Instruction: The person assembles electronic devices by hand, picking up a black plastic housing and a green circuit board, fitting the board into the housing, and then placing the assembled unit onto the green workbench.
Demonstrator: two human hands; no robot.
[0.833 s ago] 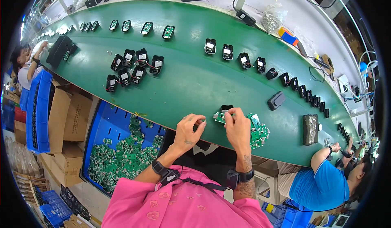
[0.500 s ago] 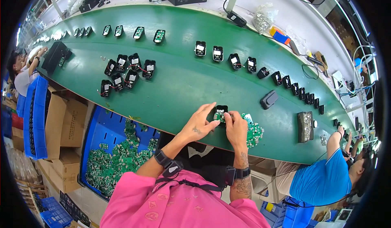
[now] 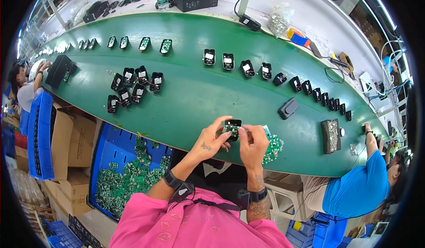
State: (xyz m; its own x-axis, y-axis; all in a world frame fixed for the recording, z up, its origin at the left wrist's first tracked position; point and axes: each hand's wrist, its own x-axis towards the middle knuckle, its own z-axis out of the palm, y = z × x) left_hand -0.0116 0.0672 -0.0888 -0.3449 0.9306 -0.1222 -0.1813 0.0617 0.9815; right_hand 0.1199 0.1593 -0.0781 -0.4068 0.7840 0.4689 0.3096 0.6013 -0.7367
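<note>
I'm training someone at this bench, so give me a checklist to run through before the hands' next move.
1. Black case open side up: ok.
2. Left hand at the case: ok, on its left side.
3. Right hand at the case: ok, fingertips at its right side.
4. Green circuit board fully seated: cannot tell, too small and partly covered.
5. Spare boards nearby: ok, piled right of the right hand.
</note>
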